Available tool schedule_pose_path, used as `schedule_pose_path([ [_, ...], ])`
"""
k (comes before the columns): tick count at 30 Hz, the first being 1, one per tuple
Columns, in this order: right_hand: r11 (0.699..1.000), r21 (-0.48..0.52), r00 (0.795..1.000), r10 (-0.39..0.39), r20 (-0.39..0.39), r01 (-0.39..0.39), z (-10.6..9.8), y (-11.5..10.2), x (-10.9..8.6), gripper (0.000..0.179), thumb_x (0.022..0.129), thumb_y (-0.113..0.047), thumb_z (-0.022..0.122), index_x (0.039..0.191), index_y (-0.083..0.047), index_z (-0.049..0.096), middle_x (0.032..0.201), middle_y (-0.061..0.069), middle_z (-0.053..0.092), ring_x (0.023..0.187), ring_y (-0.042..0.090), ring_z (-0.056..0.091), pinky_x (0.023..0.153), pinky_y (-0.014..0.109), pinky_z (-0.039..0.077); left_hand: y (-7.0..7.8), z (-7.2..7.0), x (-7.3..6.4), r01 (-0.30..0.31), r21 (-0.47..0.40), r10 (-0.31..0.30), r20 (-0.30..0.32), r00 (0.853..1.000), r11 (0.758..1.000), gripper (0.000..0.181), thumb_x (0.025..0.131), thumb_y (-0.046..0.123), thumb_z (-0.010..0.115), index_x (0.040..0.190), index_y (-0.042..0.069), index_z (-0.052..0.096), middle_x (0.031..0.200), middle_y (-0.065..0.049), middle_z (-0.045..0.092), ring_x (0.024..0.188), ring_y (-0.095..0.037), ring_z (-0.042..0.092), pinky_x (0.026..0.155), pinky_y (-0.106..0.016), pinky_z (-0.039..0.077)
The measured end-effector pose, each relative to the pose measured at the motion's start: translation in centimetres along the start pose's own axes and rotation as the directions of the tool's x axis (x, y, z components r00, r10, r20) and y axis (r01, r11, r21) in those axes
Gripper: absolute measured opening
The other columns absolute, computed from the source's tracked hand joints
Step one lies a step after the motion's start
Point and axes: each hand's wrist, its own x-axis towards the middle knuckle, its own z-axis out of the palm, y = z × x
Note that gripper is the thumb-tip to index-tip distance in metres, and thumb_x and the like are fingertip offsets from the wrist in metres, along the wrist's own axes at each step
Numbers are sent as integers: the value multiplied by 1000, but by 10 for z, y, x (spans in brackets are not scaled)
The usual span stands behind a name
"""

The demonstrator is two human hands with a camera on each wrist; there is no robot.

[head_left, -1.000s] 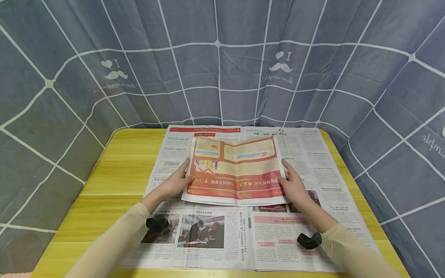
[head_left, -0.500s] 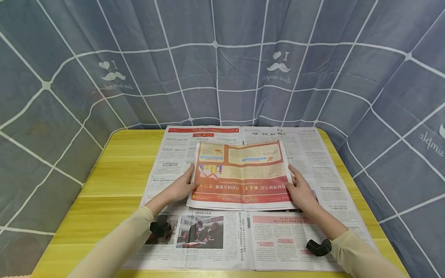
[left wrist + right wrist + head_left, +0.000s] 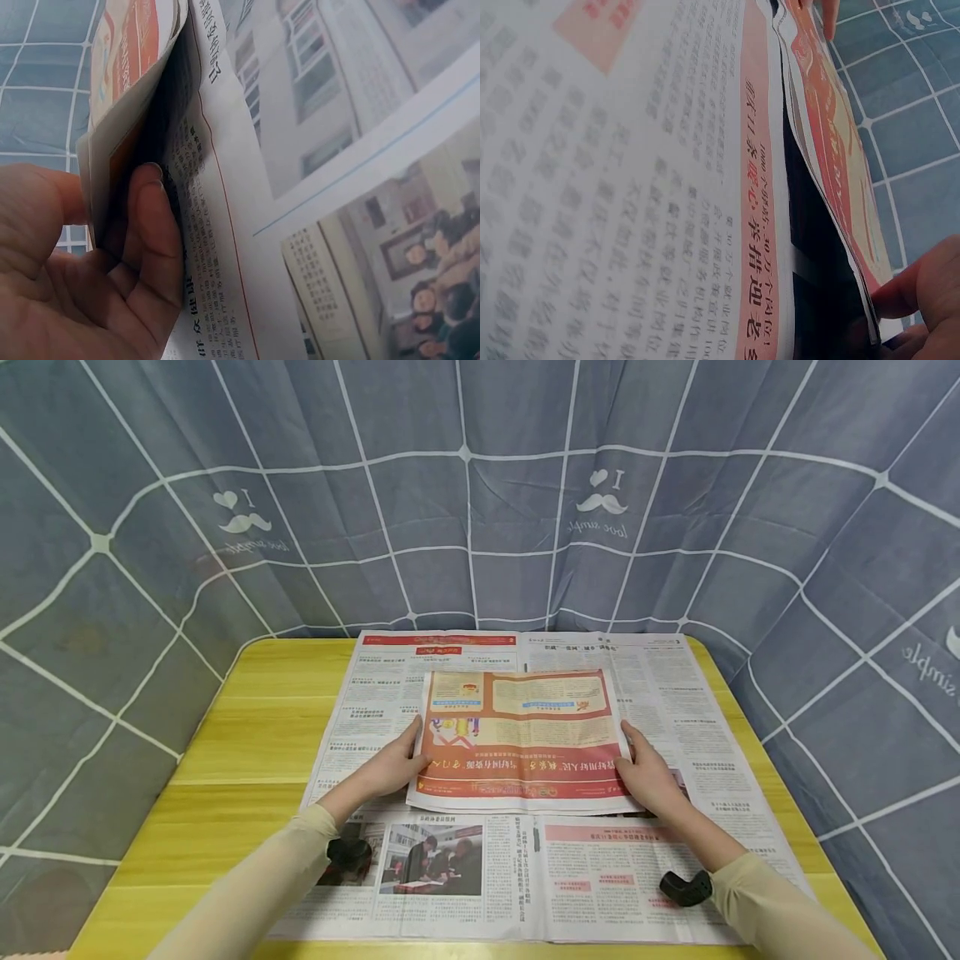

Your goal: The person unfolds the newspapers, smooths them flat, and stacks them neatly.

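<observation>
A folded newspaper [image 3: 521,739] with a red and orange printed page is held just over a larger spread newspaper. My left hand [image 3: 397,760] pinches its left edge, thumb on top and fingers underneath; the left wrist view shows those fingers [image 3: 154,225] curled below the folded layers. On the opposite edge my right hand [image 3: 645,768] grips the same way, its thumb on the red page. In the right wrist view a dark gap shows between the folded newspaper [image 3: 840,172] and the sheet below.
The spread newspaper [image 3: 450,918] covers the middle of a yellow wood-grain table [image 3: 247,727]. A grey curtain [image 3: 420,510] with white grid lines surrounds the table's back and sides. Black wrist cameras sit at both wrists.
The folded newspaper has shifted slightly right and toward me in both hands, then stayed nearly in place. Its far edge now looks straighter and lies lower in view.
</observation>
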Motion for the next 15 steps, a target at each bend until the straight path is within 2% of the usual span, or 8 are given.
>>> schedule_pose_path([
  [1,1000,-14,1000,-1,1,1,0,0,0,72,106,-12,45,165,-6,6,143,34,48,98,30,68,73,37,57,0,0,0,1,-4,-1,-1,1000,1000,78,108,14,50,162,-4,-4,165,-29,13,140,-41,42,112,-52,38],
  [4,999,-40,1000,0,-2,0,1,2,1,72,106,-14,46,165,-5,6,144,35,45,102,32,67,75,38,57,0,0,-1,21,-40,-21,-9,1000,999,79,108,14,51,162,-2,-5,159,-31,30,125,-36,59,101,-47,49],
  [6,999,-51,1000,0,-4,0,2,3,2,72,106,-15,46,165,-5,6,145,35,44,104,33,66,76,38,56,-1,0,0,37,-70,-39,-14,999,997,80,107,14,52,162,-2,-5,147,-32,47,104,-30,70,86,-42,56],
  [9,998,-62,1000,5,-9,-5,3,4,3,73,106,-16,46,165,-6,6,146,34,43,106,34,65,77,38,56,-2,0,-1,53,-101,-56,-21,998,993,80,107,13,53,162,-2,-3,126,-28,64,87,-23,72,73,-37,58],
  [12,997,-74,1000,1,-9,-1,3,4,3,73,106,-17,46,165,-6,6,147,34,43,106,35,65,77,38,56,-2,-1,-2,60,-107,-63,-26,998,992,78,107,14,53,163,-2,1,119,-24,67,84,-22,72,69,-37,58],
  [15,996,-88,1000,-12,-9,11,3,4,3,72,106,-17,46,165,-4,6,146,35,43,107,35,64,78,39,56,-1,-2,-3,57,-124,-61,-28,998,991,77,108,14,51,163,-1,0,127,-28,63,85,-23,72,68,-37,59],
])
